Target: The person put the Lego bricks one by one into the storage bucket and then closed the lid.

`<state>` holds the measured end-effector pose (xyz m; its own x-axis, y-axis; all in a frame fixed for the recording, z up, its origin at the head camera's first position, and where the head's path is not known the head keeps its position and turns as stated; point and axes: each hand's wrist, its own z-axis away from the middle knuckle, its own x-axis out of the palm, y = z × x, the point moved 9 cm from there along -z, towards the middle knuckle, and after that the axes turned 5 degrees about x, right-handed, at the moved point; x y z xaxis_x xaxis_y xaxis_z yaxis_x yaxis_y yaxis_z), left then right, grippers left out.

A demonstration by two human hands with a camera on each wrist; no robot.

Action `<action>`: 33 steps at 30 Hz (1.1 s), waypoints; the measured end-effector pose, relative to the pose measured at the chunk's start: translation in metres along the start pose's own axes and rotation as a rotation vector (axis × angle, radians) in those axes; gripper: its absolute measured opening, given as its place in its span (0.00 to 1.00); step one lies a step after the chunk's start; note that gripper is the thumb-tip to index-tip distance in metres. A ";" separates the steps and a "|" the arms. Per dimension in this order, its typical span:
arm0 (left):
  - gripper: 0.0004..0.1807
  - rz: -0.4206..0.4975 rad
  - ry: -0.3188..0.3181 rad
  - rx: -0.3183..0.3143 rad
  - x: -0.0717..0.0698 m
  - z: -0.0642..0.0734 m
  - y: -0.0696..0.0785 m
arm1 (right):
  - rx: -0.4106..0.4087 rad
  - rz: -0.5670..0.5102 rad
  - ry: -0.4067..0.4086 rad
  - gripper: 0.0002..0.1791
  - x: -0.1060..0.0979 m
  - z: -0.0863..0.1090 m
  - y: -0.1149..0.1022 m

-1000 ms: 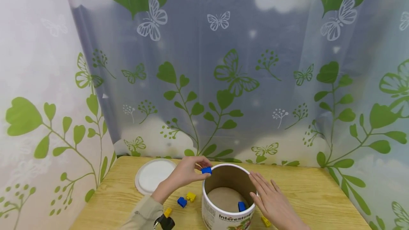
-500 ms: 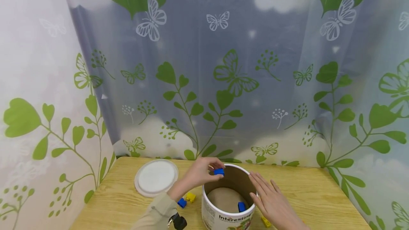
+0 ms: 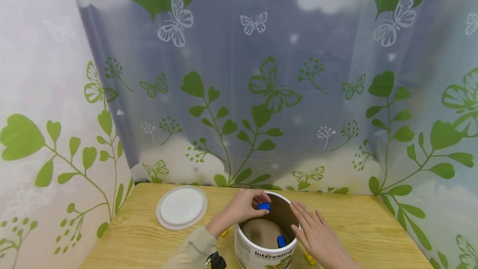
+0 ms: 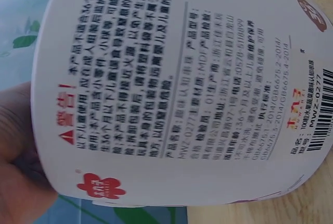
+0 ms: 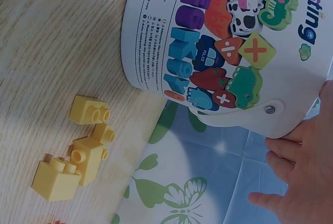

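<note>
My left hand [image 3: 242, 207] pinches a blue building block [image 3: 263, 206] between thumb and fingers, within the mouth of a white round bucket [image 3: 244, 249]. A second blue block [image 3: 281, 241] lies on the bucket's floor, towards the right. Against the right side of the rim rests my right hand [image 3: 317, 235], its fingers straight. The right wrist view has the same right hand [image 5: 307, 169] touching the printed bucket [image 5: 156, 41] near its handle mount. Label text on the bucket wall [image 4: 218, 182] fills the left wrist view; only part of the left hand [image 4: 21, 156] shows there, its block hidden.
A round white lid [image 3: 181, 207] lies on the wooden table [image 3: 127, 240] at the left. Several yellow blocks [image 5: 86, 159] lie beside the bucket; one yellow block [image 3: 224, 233] is mostly hidden by the left wrist. A patterned curtain [image 3: 224, 94] hangs behind the table.
My left hand has carried the blue block rightwards from beside the bucket's left rim to inside its mouth. The right hand has stayed on the rim.
</note>
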<state>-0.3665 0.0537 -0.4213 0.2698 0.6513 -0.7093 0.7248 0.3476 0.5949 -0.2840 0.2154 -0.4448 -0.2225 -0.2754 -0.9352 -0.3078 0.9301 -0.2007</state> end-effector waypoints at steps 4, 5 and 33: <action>0.11 -0.009 -0.004 0.013 0.003 0.001 -0.001 | 0.010 -0.010 -0.016 0.31 0.001 0.000 0.001; 0.11 -0.011 -0.005 0.016 0.004 0.001 -0.001 | 0.012 -0.012 -0.018 0.31 0.001 0.000 0.001; 0.11 0.073 0.197 0.017 -0.026 0.010 0.007 | -0.001 0.001 0.000 0.31 -0.001 0.001 -0.001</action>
<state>-0.3620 0.0325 -0.4030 0.1939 0.7940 -0.5761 0.7190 0.2845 0.6341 -0.2827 0.2148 -0.4437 -0.2232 -0.2744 -0.9353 -0.3089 0.9300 -0.1991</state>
